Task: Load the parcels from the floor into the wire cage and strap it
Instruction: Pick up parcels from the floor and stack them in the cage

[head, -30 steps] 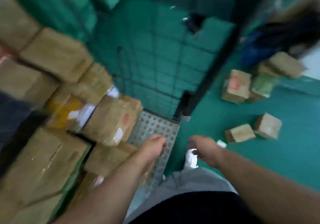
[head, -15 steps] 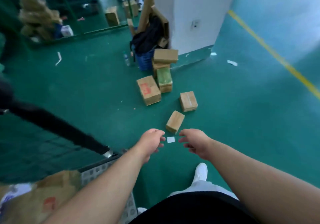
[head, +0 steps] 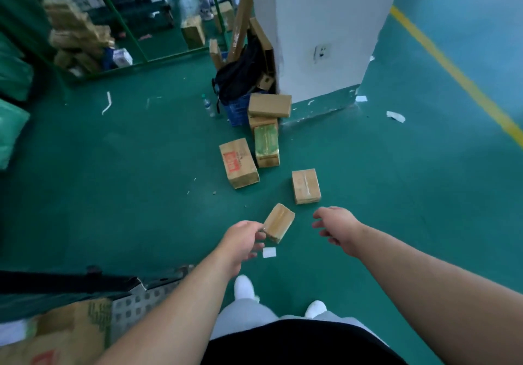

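Parcels [head: 239,164] are left scattered on the green floor [head: 113,180] out from the pillar [head: 319,25] — loading is judged unfinished. One corner of the wire cage [head: 147,298] is seen at lower left, with a box [head: 62,333] inside. Both hands are held apart toward the nearest small parcel [head: 278,222]: left hand [head: 243,238] loosely curled at its near corner, contact not determinable — right hand [head: 336,227] spread, nothing held.

Both hands have pushed forward and parted: the left hand [head: 240,240] now overlaps the nearest parcel's [head: 278,222] near corner, and the right hand [head: 336,227] has swung out past its right side.
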`<action>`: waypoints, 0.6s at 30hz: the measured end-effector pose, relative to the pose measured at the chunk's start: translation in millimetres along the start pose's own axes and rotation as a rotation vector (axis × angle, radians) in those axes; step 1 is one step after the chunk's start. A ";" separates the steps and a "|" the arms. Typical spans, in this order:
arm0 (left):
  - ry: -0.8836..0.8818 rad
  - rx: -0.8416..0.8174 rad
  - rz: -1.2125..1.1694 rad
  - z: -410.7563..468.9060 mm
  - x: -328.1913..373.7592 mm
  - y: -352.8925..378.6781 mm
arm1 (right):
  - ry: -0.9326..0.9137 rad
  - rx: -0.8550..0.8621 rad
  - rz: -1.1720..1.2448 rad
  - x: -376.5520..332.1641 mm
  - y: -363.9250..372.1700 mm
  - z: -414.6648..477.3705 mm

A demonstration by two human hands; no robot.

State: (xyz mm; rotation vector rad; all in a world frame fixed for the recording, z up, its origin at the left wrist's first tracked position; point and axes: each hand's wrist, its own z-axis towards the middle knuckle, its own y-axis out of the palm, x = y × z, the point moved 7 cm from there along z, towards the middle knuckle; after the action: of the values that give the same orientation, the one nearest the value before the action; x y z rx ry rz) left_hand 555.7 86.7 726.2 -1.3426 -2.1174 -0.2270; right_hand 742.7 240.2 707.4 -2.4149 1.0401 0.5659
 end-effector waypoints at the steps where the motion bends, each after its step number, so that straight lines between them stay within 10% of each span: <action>1: -0.013 0.024 -0.004 7.2 3.9 -4.8 | 0.002 -0.019 0.003 -7.8 4.6 8.1; 8: -0.094 0.064 0.025 83.9 40.5 -32.2 | 0.018 -0.143 -0.048 -53.2 38.7 54.7; 18: 0.023 -0.105 0.183 214.4 214.2 -38.2 | 0.079 0.112 -0.052 -155.7 -20.2 128.2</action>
State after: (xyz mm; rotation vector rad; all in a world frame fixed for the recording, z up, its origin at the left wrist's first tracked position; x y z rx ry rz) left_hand 372.6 327.7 686.0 -1.5774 -1.9725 -0.2800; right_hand 635.2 411.1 689.7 -2.3746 1.0096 0.3863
